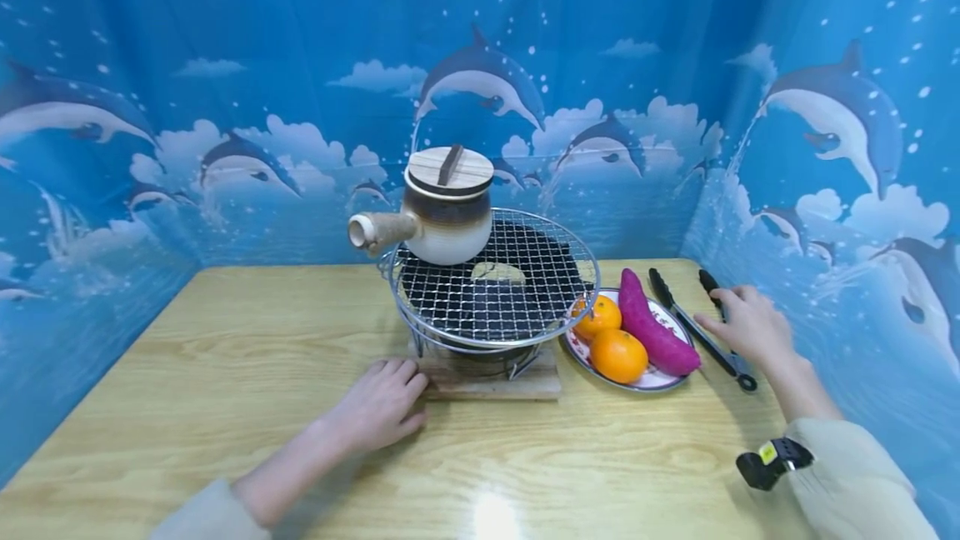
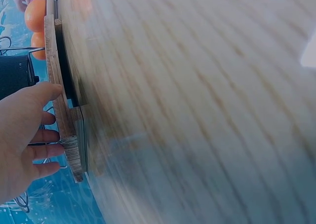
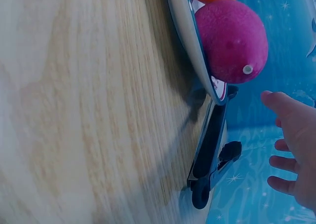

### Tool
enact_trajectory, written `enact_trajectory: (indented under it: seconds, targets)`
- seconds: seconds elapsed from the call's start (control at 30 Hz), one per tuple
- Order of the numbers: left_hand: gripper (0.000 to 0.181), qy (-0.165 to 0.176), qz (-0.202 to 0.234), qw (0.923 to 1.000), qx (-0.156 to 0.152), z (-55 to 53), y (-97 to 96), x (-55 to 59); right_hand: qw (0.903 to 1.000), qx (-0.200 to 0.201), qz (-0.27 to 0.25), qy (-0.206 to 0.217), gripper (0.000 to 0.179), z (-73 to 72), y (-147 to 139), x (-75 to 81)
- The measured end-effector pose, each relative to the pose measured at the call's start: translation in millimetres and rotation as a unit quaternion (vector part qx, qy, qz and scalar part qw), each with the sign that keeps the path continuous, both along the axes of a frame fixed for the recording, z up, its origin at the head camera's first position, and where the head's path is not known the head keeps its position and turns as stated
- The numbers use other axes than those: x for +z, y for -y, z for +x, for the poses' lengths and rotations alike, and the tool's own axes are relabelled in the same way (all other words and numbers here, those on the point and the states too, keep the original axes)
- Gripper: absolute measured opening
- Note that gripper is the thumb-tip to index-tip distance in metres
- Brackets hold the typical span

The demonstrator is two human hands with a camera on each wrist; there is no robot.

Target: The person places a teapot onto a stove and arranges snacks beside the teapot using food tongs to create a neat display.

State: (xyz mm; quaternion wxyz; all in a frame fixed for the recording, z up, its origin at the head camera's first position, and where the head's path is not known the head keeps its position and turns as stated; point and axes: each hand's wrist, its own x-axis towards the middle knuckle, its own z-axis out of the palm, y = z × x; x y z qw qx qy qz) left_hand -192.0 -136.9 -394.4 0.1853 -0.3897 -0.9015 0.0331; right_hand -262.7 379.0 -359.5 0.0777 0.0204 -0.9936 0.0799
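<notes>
At the left front corner of a wooden board rests my left hand, its fingers loosely extended. The left wrist view shows its thumb right at the board's edge. On the board stands a small stove with a round wire grill rack over it. My right hand is over black-handled tongs, fingers relaxed and holding nothing. In the right wrist view the tongs lie spread on the table, apart from the fingers.
A clay teapot with a wooden lid sits on the rack's left back, its handle pointing left. Beside the stove, a plate carries a purple sweet potato and two oranges. A dolphin-print curtain encloses the table.
</notes>
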Motion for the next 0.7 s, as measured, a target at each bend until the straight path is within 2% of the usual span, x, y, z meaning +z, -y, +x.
enact_trajectory:
  seconds: [0.2,0.43,0.7]
  targets:
    - [0.032,0.014,-0.003,0.9999,0.001,-0.1,1.3,0.7,0.9997,0.003,-0.012,0.023,0.073,-7.7,-3,-4.4]
    - [0.034,0.021,0.0,0.9998,0.002,0.8,2.4,4.2,0.9987,-0.013,-0.021,0.043,0.075,-19.6,-7,-11.4]
    - [0.034,0.026,-0.01,0.9996,-0.002,1.1,1.9,5.1,0.9972,-0.025,-0.02,0.067,0.077,-23.4,-11,-17.4]
